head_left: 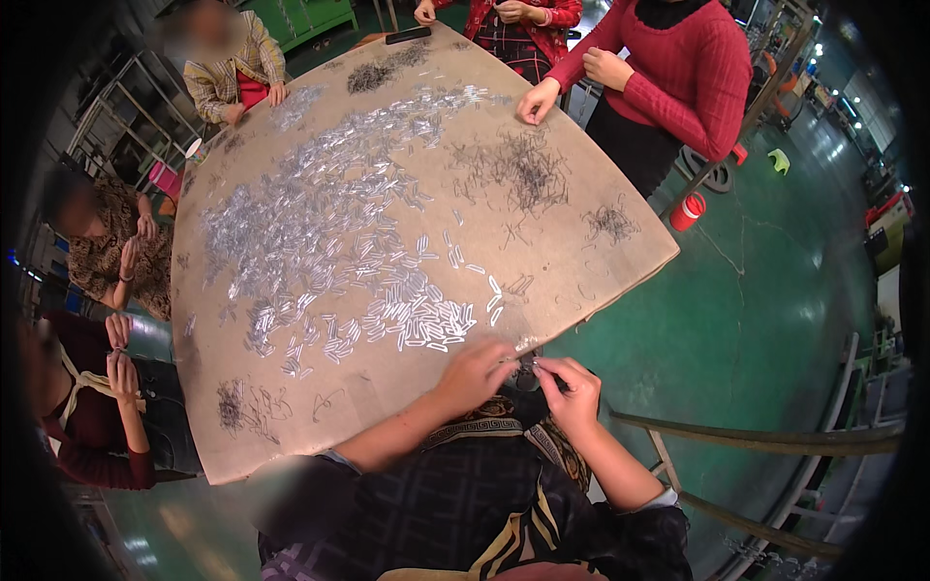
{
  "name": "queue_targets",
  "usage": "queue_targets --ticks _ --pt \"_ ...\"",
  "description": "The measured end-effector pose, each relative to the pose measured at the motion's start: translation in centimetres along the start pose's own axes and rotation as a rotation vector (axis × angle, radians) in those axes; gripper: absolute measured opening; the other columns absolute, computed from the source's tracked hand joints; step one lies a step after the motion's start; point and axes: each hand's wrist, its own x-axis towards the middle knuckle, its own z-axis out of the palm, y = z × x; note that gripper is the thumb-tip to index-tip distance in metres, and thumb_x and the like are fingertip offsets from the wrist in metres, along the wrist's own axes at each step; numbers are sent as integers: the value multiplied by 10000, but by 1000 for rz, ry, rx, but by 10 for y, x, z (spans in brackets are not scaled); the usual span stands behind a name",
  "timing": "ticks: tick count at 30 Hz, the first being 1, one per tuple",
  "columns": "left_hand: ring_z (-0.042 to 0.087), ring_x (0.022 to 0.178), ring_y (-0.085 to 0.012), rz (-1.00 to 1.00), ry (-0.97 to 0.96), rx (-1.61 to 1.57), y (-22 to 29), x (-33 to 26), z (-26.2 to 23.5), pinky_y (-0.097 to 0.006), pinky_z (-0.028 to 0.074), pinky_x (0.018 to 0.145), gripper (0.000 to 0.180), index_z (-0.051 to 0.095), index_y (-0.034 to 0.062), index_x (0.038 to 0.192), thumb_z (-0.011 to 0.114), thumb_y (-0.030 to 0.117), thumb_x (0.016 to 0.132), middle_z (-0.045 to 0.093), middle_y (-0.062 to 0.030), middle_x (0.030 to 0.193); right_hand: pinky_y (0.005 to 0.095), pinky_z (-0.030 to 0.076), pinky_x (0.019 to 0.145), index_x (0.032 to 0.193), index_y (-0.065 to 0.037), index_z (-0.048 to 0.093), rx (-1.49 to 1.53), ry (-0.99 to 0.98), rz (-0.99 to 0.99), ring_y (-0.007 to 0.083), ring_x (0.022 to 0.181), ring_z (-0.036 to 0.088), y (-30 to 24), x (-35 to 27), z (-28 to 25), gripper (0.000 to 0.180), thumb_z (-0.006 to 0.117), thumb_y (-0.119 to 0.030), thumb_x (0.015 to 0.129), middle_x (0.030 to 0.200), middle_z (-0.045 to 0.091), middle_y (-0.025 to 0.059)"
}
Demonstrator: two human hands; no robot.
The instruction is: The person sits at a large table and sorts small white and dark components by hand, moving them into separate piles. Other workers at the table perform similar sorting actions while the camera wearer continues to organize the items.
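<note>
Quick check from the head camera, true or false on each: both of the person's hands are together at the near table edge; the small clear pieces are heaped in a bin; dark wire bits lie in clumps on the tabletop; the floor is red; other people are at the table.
1. Both hands meet at the near table edge. True: the left hand and right hand pinch something small between them; what it is cannot be told.
2. The clear pieces sit in a bin. False: the clear pieces lie loose across the brown tabletop.
3. Dark wire clumps lie on the tabletop. True: one wire clump is on the far right side.
4. The floor is red. False: the floor is green.
5. Others are at the table. True: a person in a red sweater stands at the far side.
</note>
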Motion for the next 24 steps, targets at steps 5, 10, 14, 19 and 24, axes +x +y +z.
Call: queue_targets --ticks 5,10,14,19,24 --pt "391 1324 -386 -74 210 564 -37 9 -16 -460 294 1108 536 464 -47 1321 617 245 899 449 -240 1398 294 512 626 903 -3 708 12 13 26 242 692 666 3 -1 -1 129 708 26 777 808 688 123" --pt "245 1414 -393 -45 4 607 -36 -5 6 -508 189 1151 655 349 -50 1409 563 338 927 354 -253 1466 294 512 631 907 -3 709 29 5 37 233 694 664 2 -2 3 128 707 26 782 810 689 122" --pt "335 1374 -371 62 11 476 -25 1 9 -520 225 1129 576 400 -37 1385 576 255 920 419 -238 1426 295 512 630 908 -8 710 16 -7 47 234 692 664 3 -3 4 128 707 24 783 811 689 120" --pt "542 1079 -309 208 98 506 -26 46 7 -415 422 950 274 636 10 1091 589 143 856 602 -157 1113 297 509 613 915 -12 707 2 5 46 237 687 660 4 -4 3 134 704 21 786 803 681 119" --pt "599 863 -257 304 69 727 -37 84 22 -354 508 753 150 660 25 845 599 106 734 626 -103 874 300 509 605 920 -14 704 -12 16 49 240 684 657 5 -5 3 136 700 20 788 811 677 122"
